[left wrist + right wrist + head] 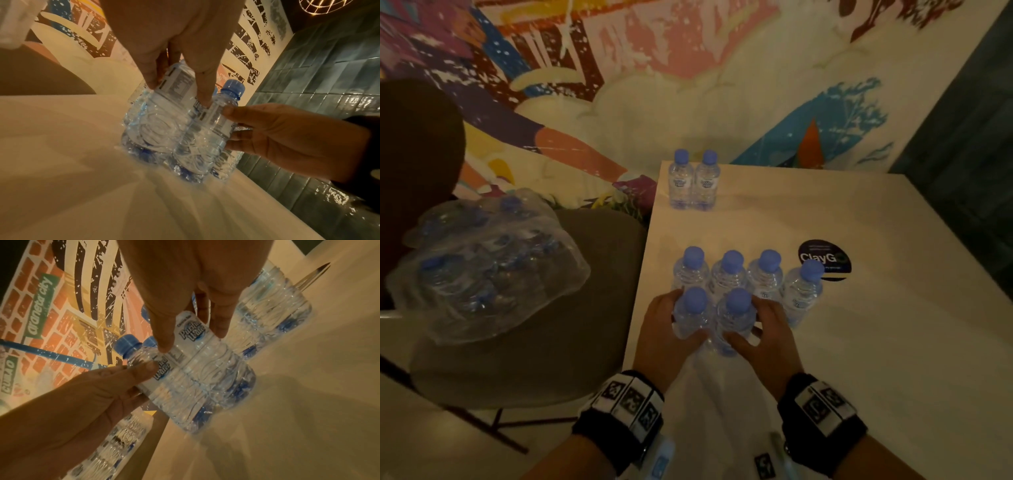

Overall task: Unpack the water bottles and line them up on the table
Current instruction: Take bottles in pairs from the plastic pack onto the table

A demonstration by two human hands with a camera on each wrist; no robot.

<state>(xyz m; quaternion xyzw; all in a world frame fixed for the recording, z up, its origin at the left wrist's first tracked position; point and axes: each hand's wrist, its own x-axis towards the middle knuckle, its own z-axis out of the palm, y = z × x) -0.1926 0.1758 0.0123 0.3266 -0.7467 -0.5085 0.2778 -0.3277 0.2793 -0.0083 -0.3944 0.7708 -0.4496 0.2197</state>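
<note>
Small clear water bottles with blue caps stand on the white table (893,342). Two stand side by side at its far edge (691,181). Nearer me a row of several bottles (731,274) stands upright, with two more just in front. My left hand (661,329) grips the left front bottle (695,311); my right hand (767,339) grips the right front bottle (738,315). Both bottles stand on the table, touching. In the left wrist view, fingers (201,73) clasp the labelled bottle (164,113). In the right wrist view, fingers (164,331) clasp the other bottle (216,366).
A torn shrink-wrapped pack (482,267) with more bottles lies on a grey chair (551,359) left of the table. A round dark sticker (828,253) is on the tabletop behind the row. A painted mural wall runs behind; dark tiles are at the right.
</note>
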